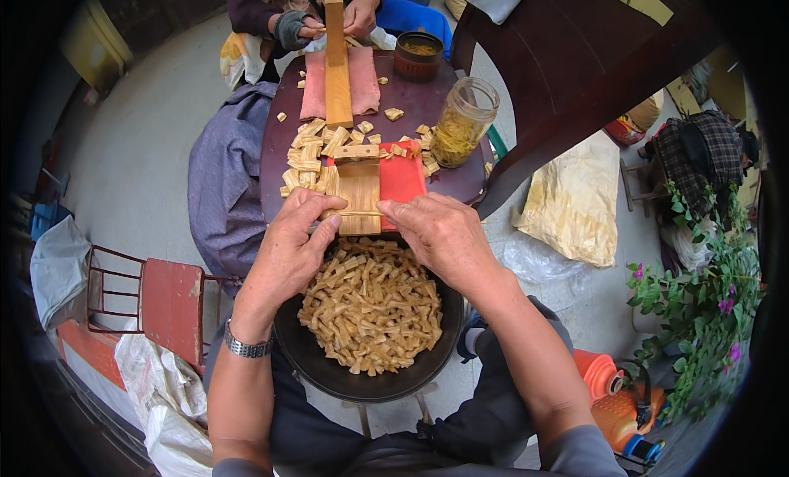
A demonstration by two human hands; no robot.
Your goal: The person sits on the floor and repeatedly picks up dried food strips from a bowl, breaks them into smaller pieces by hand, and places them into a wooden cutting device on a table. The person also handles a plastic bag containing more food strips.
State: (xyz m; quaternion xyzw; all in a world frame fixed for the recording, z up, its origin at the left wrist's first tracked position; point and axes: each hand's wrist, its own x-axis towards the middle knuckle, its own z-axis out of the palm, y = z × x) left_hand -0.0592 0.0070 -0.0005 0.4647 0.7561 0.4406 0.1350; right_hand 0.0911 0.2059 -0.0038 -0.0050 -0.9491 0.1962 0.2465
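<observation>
Between the fingertips of my left hand (294,233) and my right hand (434,233) a thin tan strip (360,212) is stretched level. It lies across the near end of a wooden board (359,187), which has a raised crossbar (356,151) at its far end. My left thumb and fingers pinch one end; my right thumb and forefinger grip the other. Under my wrists a wide dark bowl (370,392) holds a heap of knotted tan pieces (373,310). Flat fibrous pieces (305,159) lie left of the board, and red material (404,178) shows on its right.
Across the dark table (277,126), a co-worker's gloved hand (294,30) and bare hand (362,13) work by another wooden board (338,76) on pink cloth (368,98). A glass jar (465,122) of yellow strips and a round tin (418,61) stand right. A dark chair (573,52) leans close.
</observation>
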